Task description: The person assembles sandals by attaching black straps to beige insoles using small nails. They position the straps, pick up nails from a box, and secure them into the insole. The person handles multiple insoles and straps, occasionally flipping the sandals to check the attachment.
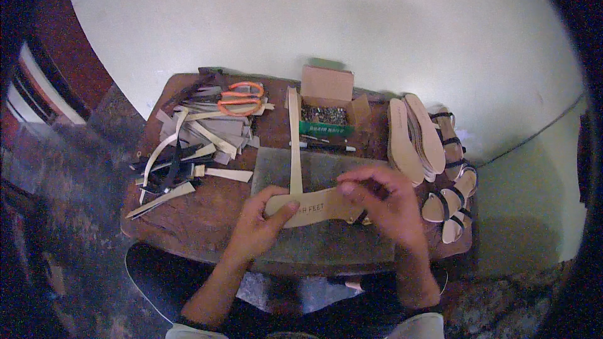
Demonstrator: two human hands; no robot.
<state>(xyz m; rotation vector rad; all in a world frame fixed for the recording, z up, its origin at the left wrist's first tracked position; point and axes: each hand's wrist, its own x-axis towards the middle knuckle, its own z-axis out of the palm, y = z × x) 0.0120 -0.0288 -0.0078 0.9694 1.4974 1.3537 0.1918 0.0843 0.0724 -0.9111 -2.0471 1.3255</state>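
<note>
A beige sandal insole (pixel 308 208) with dark print lies across the front of the table, tilted up a little. My left hand (pixel 260 216) is closed on its left end, thumb pressed on top. A long cream strap (pixel 295 144) runs from the insole's far edge toward the back of the table. My right hand (pixel 383 198) is over the insole's right end, fingers curled and thumb and forefinger close together; what they pinch, if anything, is too small to make out. Below that hand, a dark strap with a shiny bit (pixel 360 218) shows at the insole's end.
Orange-handled scissors (pixel 242 103) lie on a heap of grey, cream and black strips (pixel 210 129) at left. An open box of small metal pieces (pixel 323 119) stands at the back, a pen (pixel 323 147) before it. Stacked insoles (pixel 414 135) and black-strapped sandals (pixel 452 204) are at right.
</note>
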